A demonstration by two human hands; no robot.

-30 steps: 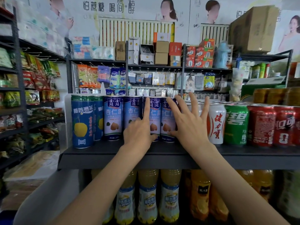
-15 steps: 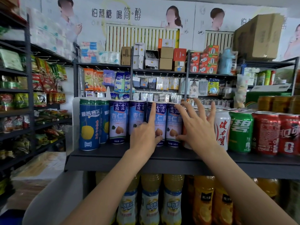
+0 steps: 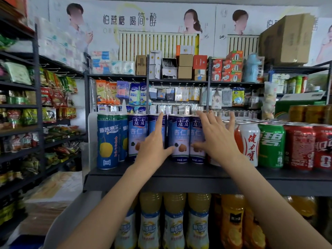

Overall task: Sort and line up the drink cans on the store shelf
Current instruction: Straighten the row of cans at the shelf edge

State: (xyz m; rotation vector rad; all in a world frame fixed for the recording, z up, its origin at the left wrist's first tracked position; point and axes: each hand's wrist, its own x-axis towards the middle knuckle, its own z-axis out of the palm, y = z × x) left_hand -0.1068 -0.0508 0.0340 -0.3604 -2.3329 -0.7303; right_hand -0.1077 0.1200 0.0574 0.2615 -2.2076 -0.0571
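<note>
From the head camera we look along both bare forearms, which rise from the bottom edge and converge on the dark store shelf (image 3: 179, 174). Our left hand (image 3: 152, 148) is raised with its back toward us, the index finger stretched straight up along the front of a tall blue-and-white can (image 3: 156, 135), its tip near that can's top rim, while the thumb reaches sideways to touch the lower part of the neighbouring can (image 3: 179, 139); the other fingers we cannot make out. Our right hand (image 3: 218, 141) is spread wide, fingers straight and fanned, the palm laid against the rightmost blue-and-white can (image 3: 196, 141) and the thumb pointing left across its lower label; the outer fingers extend over the tops of cans further back. Neither hand curls round anything.

The four blue-and-white cans stand upright in a tight row near the shelf's front edge, toward its left half. Left of them, by the shelf's left end, stand two blue cans with a yellow fruit (image 3: 107, 141), the front one closer to the front edge. Right of our right hand come a white can with red characters (image 3: 248, 142), a green can (image 3: 271, 145) and red cans (image 3: 299, 147) running toward the right end.

Below the shelf, yellow drink bottles (image 3: 173, 221) and orange juice bottles (image 3: 232, 220) stand in a row
</note>
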